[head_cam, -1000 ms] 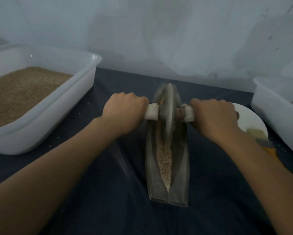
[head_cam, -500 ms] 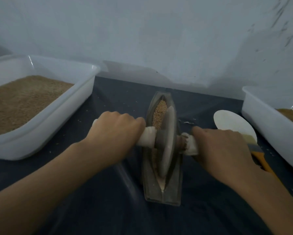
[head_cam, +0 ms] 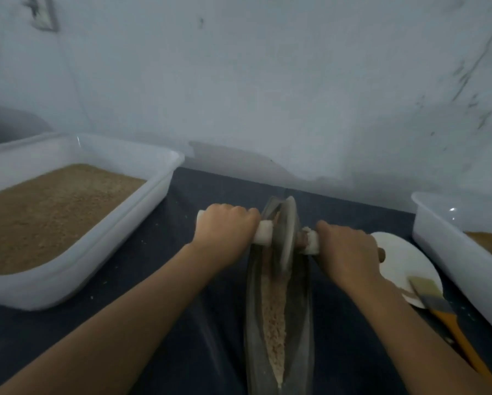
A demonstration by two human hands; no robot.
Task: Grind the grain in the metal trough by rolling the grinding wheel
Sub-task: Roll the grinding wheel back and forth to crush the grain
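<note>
While both forearms reach forward over the dark cloth (head_cam: 182, 352), the left hand (head_cam: 225, 232) curls knuckles-up round the white-wrapped left end of the axle (head_cam: 263, 236), and the right hand (head_cam: 347, 249) grips the right end in the same way, its wrist angled slightly outward. Between the two fists the grinding wheel (head_cam: 287, 232) stands on edge in the far part of the metal trough (head_cam: 252, 309), which lies lengthwise in front of the person. Pale grain (head_cam: 273, 309) fills the groove on the near side of the wheel. A white tub (head_cam: 96, 260) of brown grain sits to the left, a second white tub (head_cam: 450, 252) to the right. Beside the right hand lies a white plate (head_cam: 404, 260) with a yellow-handled brush (head_cam: 438, 306) resting across its near edge.

Half a second ago the wheel sat near the middle of the trough with grain showing beyond it; since then it has rolled towards the far end, both arms have stretched further out, and the near stretch of grain is uncovered.
</note>
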